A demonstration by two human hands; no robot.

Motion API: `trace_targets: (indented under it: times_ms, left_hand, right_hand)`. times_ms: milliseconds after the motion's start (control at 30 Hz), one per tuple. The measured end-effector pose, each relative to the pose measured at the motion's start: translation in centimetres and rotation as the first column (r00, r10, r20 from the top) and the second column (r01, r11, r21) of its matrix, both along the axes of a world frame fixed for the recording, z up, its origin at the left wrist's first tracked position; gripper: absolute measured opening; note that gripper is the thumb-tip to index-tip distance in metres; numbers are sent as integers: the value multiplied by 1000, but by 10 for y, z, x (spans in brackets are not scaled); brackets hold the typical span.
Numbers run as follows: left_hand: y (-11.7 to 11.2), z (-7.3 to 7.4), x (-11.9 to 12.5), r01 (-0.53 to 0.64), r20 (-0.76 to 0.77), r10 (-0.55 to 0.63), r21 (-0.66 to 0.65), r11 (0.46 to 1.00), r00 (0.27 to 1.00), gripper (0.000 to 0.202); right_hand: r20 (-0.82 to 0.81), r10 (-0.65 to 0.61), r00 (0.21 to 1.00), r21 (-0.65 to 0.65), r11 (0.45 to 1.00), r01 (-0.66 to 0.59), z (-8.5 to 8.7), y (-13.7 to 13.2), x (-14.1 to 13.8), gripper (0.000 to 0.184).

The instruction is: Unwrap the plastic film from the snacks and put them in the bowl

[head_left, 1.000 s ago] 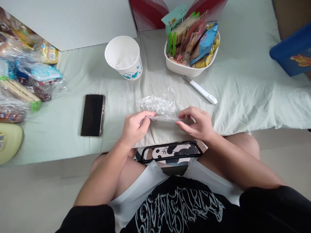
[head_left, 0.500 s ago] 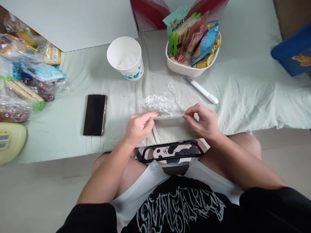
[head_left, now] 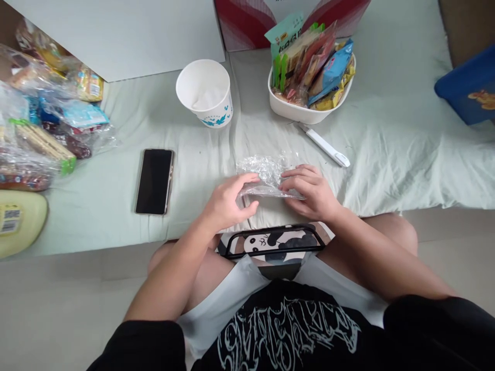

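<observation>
A crumpled clear plastic wrapper (head_left: 263, 172) lies on the pale green sheet (head_left: 386, 149) near its front edge. My left hand (head_left: 230, 201) holds its left end, fingers curled around it. My right hand (head_left: 311, 190) presses down on its right end with fingers bent over the plastic. A panda-print phone case (head_left: 273, 242) rests on my lap just below both hands.
A black phone (head_left: 154, 180) lies to the left. A white paper cup (head_left: 204, 93), a white bowl (head_left: 305, 111) of snack packets and a white pen (head_left: 325, 147) stand behind. Bagged snacks (head_left: 42, 129) are piled far left. A blue box (head_left: 469, 90) sits at the right.
The wrapper was stretched out between both hands; now the hands have come closer together and folded or pressed it down on the sheet.
</observation>
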State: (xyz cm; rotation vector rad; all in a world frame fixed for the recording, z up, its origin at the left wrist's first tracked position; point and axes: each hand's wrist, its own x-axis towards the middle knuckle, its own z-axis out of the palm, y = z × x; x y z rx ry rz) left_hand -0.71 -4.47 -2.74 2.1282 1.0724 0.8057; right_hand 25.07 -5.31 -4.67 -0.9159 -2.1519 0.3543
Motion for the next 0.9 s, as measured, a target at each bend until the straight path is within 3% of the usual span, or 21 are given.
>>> trace_targets:
  times_ms: [133,200,367,433,567,700,900]
  left_hand:
    - [6,-4,-2,1,3,-1,122,993,1000,13]
    - [8,-4,-2,5,12,-7,170,985,1000,11]
    - [7,2,2,-168,-27,168,15,986,985,10]
    - [7,4,4,-247,-22,247,-55,967,969,11]
    - [11,2,8,-310,-43,307,-102,945,951,17]
    - [12,-1,12,-334,-145,324,-50,941,935,17]
    - [10,-5,15,-356,-297,363,81,931,883,28]
  right_hand:
    - [19,30,999,-118,993,-28,3,-2,5,11]
    - [22,-26,999,-191,981,29,4,-3,4,10]
    - [53,-272,961,-412,870,269,11,-5,-2,19]
    - [42,-333,942,-437,842,317,12,-4,-4,27]
    - [13,-417,909,-389,835,389,10,-1,-7,37]
    - [49,-445,894,-282,853,440,3,0,-8,35]
    - [227,-459,859,-49,875,481,-3,-2,-7,28]
